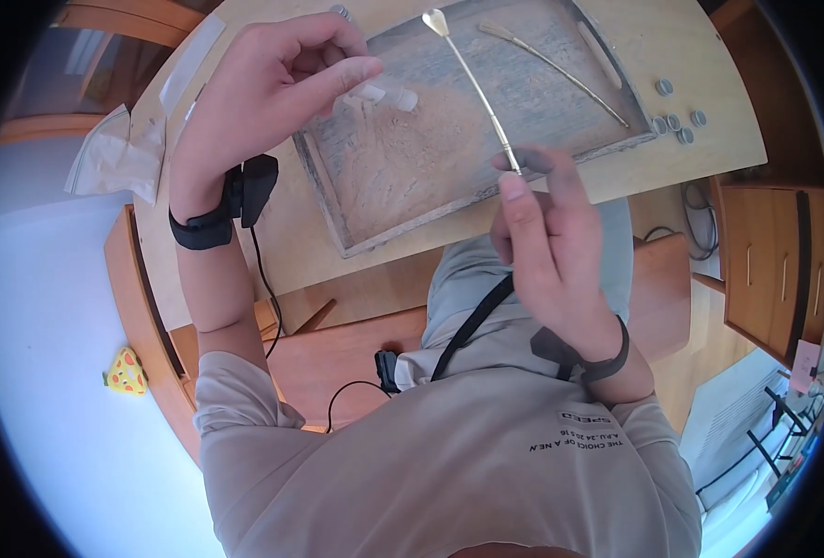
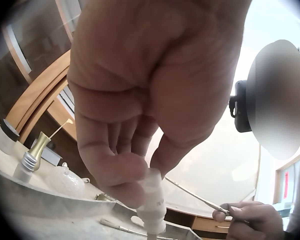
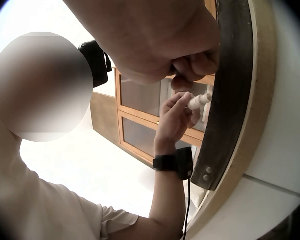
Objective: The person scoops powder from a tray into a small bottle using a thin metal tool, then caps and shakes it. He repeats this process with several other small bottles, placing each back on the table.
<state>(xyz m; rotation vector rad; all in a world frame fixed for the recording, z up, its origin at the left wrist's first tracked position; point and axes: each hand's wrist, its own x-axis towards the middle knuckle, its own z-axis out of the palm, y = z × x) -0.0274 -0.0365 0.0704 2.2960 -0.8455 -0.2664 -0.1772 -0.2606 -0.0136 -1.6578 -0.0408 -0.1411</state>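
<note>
Nearest you, your right hand grips a long brass-coloured spoon by its handle, thumb against curled fingers, its bowl raised above the tray. Farther out, your left hand pinches what appears to be a small white bottle between thumb and fingers, mouth down over the tray's brownish powder. Beyond, a second slender tool lies slanted inside the tray, while small round silvery containers sit outside its right-hand corner on the table.
</note>
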